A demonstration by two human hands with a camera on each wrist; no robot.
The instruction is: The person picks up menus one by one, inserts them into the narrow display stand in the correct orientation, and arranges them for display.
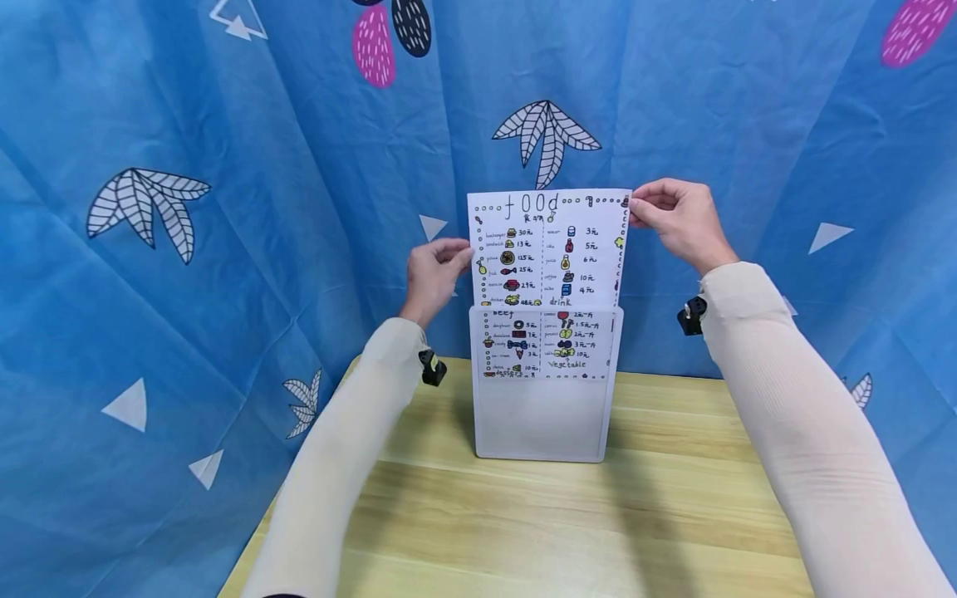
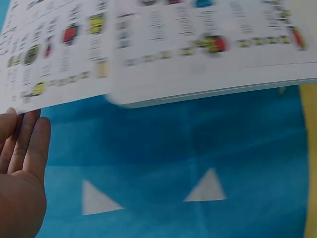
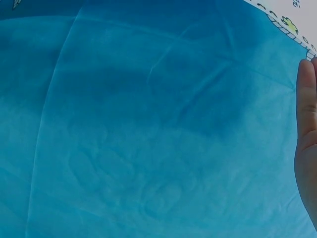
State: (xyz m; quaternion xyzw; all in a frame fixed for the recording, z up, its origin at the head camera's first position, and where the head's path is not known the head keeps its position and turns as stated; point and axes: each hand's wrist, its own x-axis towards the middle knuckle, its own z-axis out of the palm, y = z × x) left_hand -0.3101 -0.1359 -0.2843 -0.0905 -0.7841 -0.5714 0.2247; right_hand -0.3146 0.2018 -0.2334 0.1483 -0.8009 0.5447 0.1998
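Note:
A white paper menu with hand-drawn food pictures and prices stands upright in the head view. Its lower part sits inside a clear sign holder with a pale frame, and its upper part sticks out above the holder's top edge. My left hand pinches the menu's left edge between thumb and fingers; the left wrist view shows the same edge from close by. At the upper right corner, my right hand pinches the paper. Most of the right hand is cut off in its wrist view.
The sign holder stands on a light wooden table near its back edge. A blue patterned curtain hangs behind and to the left. Small black devices sit on both wrists.

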